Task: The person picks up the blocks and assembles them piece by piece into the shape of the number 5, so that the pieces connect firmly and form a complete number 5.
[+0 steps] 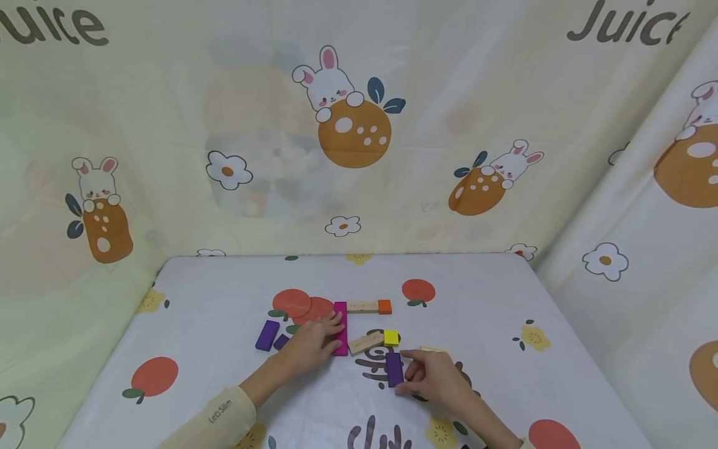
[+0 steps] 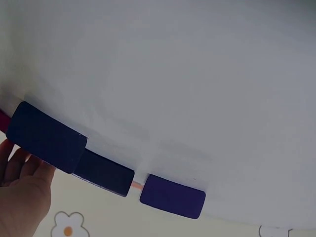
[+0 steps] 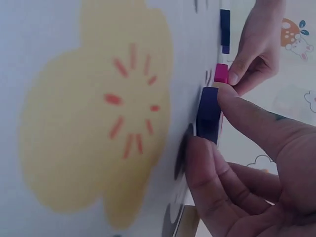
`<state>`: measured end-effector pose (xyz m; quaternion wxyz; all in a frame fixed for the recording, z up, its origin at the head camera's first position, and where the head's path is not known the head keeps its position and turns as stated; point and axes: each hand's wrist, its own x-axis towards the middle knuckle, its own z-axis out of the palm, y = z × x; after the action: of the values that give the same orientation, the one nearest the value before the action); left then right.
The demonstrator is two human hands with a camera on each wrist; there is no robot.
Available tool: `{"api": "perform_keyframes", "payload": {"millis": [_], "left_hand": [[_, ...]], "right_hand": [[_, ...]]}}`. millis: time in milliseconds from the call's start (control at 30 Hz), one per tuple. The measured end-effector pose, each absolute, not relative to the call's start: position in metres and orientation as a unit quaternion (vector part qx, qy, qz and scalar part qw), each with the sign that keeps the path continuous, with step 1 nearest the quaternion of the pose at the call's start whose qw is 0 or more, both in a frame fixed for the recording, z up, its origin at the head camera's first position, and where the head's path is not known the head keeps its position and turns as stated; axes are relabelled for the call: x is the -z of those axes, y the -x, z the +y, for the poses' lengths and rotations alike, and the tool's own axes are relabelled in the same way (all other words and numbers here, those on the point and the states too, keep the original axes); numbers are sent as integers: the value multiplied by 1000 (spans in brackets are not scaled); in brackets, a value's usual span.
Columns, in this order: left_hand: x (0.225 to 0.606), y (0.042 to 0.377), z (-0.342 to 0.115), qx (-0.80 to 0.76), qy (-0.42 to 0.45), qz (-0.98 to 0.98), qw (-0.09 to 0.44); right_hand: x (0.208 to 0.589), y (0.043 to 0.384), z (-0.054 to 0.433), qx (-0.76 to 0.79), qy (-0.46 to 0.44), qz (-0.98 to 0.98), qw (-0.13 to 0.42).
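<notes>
My left hand (image 1: 311, 340) holds a long pink block (image 1: 340, 305), its fingers across it and the thumb near its closer end. With thumb and index finger, my right hand (image 1: 434, 377) pinches a purple block (image 1: 394, 370) by its ends, close over the tablecloth. Two plain wooden blocks extend right from the pink one: the far wooden block (image 1: 363, 307) meets an orange block (image 1: 384, 307), and the nearer, slanted wooden block (image 1: 366, 343) meets a yellow block (image 1: 391, 338). In the right wrist view, the purple block (image 3: 209, 111) stands between thumb and fingertip.
Left of my left hand lies a purple block (image 1: 267, 335); another dark block (image 1: 281, 342) is partly behind that wrist. The left wrist view shows several dark blocks in a row, one large in front (image 2: 47, 138). A pale wooden block (image 1: 434, 349) peeks out behind my right hand.
</notes>
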<state>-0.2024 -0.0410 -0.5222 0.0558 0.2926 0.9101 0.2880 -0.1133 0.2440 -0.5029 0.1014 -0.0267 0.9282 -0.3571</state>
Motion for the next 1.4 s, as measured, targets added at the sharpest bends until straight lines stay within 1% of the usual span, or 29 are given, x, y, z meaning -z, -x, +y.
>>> {"api": "perform_keyframes", "payload": {"millis": [500,867,1200,1400], "left_hand": [[522,202,-41,-293,-294,908,54],[522,203,-42,-289,-299,908,52],[520,203,-42,-298,-290,907,63],[520,202,-41,-296,-291,908,58]], "right_hand": [[509,115,239,341,50,933,100],[513,121,240,337,81,935,78],[513,123,241,339,82,934,78],[511,124,241,343,91,932,73]]}}
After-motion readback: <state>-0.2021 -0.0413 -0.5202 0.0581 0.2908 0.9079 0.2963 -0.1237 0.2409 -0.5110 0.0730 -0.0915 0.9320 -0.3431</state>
